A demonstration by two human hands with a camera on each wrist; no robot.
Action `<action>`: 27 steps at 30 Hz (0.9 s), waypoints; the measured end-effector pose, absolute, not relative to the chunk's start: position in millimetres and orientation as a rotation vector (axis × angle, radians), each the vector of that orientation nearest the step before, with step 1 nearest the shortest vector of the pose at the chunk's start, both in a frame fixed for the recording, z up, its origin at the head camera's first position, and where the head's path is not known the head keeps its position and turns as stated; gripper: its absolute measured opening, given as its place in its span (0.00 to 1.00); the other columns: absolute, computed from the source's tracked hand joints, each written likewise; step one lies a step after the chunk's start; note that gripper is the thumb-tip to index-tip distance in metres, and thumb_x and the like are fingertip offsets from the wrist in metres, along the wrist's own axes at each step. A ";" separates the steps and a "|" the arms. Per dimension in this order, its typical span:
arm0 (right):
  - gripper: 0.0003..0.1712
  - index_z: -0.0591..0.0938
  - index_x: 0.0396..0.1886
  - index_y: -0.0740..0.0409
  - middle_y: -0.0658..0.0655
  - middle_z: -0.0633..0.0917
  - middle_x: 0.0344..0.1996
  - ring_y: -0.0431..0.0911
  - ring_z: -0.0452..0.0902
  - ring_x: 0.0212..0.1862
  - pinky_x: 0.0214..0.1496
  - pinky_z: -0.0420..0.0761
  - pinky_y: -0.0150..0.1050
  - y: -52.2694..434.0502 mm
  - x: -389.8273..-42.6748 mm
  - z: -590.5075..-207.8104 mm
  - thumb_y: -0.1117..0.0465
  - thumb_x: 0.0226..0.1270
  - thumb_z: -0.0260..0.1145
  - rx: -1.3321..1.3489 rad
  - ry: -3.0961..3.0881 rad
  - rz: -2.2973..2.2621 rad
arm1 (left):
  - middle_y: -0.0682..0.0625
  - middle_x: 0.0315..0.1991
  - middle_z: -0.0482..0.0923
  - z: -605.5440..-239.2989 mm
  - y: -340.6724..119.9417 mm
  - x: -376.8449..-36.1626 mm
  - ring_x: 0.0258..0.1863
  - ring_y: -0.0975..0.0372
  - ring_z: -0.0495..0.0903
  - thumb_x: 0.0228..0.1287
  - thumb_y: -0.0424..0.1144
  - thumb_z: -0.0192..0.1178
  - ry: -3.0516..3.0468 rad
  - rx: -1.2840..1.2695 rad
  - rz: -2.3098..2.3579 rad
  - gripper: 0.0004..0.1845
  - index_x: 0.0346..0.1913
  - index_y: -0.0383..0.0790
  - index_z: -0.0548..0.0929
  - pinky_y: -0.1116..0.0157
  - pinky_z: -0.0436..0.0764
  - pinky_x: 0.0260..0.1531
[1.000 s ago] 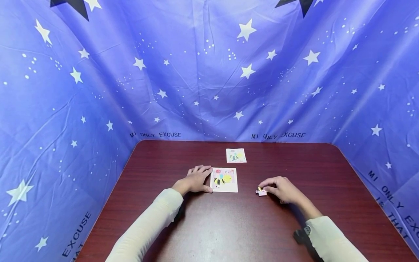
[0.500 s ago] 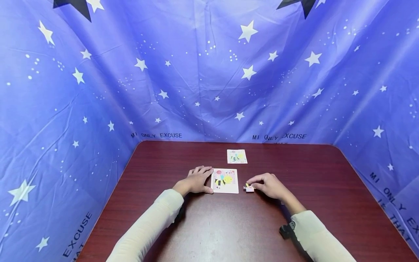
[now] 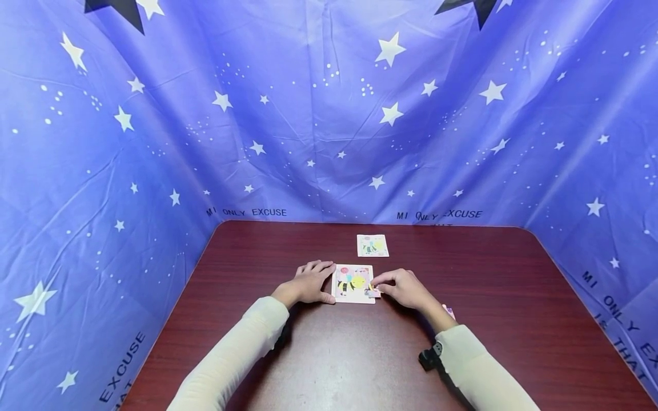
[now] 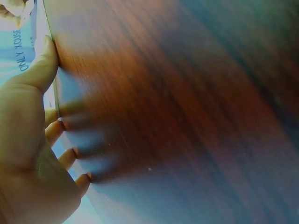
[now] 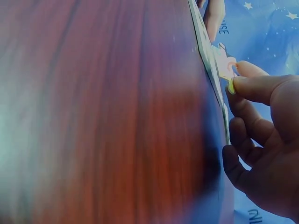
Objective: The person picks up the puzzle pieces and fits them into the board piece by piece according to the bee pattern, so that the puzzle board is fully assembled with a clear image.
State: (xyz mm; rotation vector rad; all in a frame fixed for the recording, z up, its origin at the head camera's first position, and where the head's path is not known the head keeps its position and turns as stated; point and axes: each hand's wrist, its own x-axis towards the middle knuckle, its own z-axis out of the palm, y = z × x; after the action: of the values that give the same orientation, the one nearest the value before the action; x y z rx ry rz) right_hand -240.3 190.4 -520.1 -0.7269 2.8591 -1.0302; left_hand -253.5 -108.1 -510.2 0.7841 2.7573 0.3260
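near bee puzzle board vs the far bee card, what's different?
The near puzzle board looks larger; the far card looks smaller. The left hand steadies the board's left edge and the right hand pinches a puzzle piece at its right corner; nothing touches the card. Both lie flat on the table and show a bee.

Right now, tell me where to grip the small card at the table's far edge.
Pinch the small card by its near edge, coming from your side. It lies flat on the table with nothing touching it, so slide a fingertip under that edge first.
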 end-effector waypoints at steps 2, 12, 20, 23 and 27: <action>0.09 0.93 0.41 0.43 0.44 0.92 0.40 0.40 0.85 0.46 0.52 0.83 0.45 184.7 -241.3 -521.1 0.61 0.65 0.71 -0.739 2.871 -1.030 | 0.47 0.80 0.58 -509.6 -108.1 -253.5 0.78 0.43 0.56 0.57 0.64 0.69 2.758 0.782 0.325 0.53 0.80 0.42 0.60 0.39 0.61 0.70; 0.09 0.93 0.41 0.45 0.44 0.92 0.39 0.40 0.86 0.45 0.50 0.83 0.42 154.1 -241.6 -523.4 0.61 0.66 0.70 -0.786 2.877 -1.000 | 0.48 0.80 0.58 -509.9 -107.4 -253.0 0.79 0.44 0.56 0.58 0.65 0.68 2.757 0.770 0.305 0.53 0.80 0.43 0.60 0.40 0.61 0.70; 0.09 0.93 0.42 0.47 0.48 0.92 0.43 0.44 0.87 0.50 0.54 0.83 0.44 140.5 -243.7 -524.8 0.62 0.67 0.69 -0.812 2.857 -1.002 | 0.48 0.80 0.57 -514.4 -107.9 -254.7 0.79 0.44 0.56 0.58 0.66 0.67 2.764 0.769 0.271 0.53 0.80 0.44 0.59 0.40 0.61 0.71; 0.09 0.92 0.42 0.48 0.48 0.92 0.42 0.45 0.88 0.50 0.55 0.83 0.45 138.3 -244.3 -525.2 0.62 0.67 0.69 -0.848 2.859 -0.972 | 0.49 0.81 0.56 -514.4 -108.0 -255.5 0.79 0.45 0.55 0.59 0.66 0.67 2.758 0.766 0.265 0.53 0.81 0.44 0.58 0.41 0.61 0.71; 0.09 0.92 0.42 0.48 0.47 0.92 0.42 0.46 0.88 0.50 0.55 0.82 0.46 134.6 -243.4 -524.6 0.62 0.67 0.69 -0.877 2.865 -0.929 | 0.50 0.81 0.56 -513.3 -107.8 -256.0 0.80 0.45 0.54 0.59 0.66 0.66 2.750 0.759 0.262 0.53 0.81 0.45 0.57 0.42 0.60 0.72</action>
State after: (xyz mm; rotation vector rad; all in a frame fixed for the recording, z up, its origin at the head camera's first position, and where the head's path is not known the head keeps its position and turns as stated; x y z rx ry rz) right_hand -243.4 134.6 -524.6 -0.8774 2.8653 -0.9287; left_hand -256.0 -107.8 -513.3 0.7586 2.7500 0.2618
